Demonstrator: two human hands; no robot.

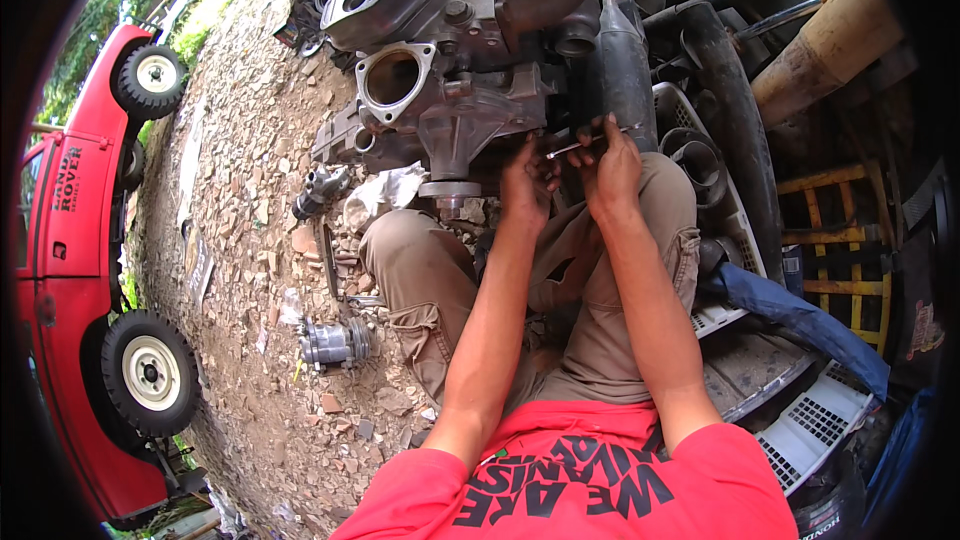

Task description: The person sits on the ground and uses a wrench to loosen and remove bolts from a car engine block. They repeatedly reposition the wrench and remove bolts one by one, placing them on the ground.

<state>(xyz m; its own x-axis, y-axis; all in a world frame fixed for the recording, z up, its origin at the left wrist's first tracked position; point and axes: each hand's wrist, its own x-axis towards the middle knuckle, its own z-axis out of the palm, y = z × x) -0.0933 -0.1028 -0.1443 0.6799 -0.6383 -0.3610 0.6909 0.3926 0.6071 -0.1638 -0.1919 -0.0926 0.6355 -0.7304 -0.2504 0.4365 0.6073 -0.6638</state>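
In front of my knees stands a greasy engine [490, 105] with a round, open-mouthed metal flange and a hub on its lower side. My right hand [614, 172] is closed round a slim, shiny metal tool [572, 149], which looks like a spanner. The tool slants across the gap between my hands, its near end by my left fingers. My left hand [528, 180] has its fingers curled at the engine's lower right edge; what they grip, if anything, is hidden. A dark cylindrical canister [622, 65] stands just beyond my right hand.
Stony ground [250, 200] stretches to the left, towards a red off-road vehicle [75, 240]. A silver machine part [335, 343], a dark metal part [320, 190] and a white rag [385, 192] lie near my left knee. Pipes, a white crate [745, 215] and bamboo [830, 45] crowd the right.
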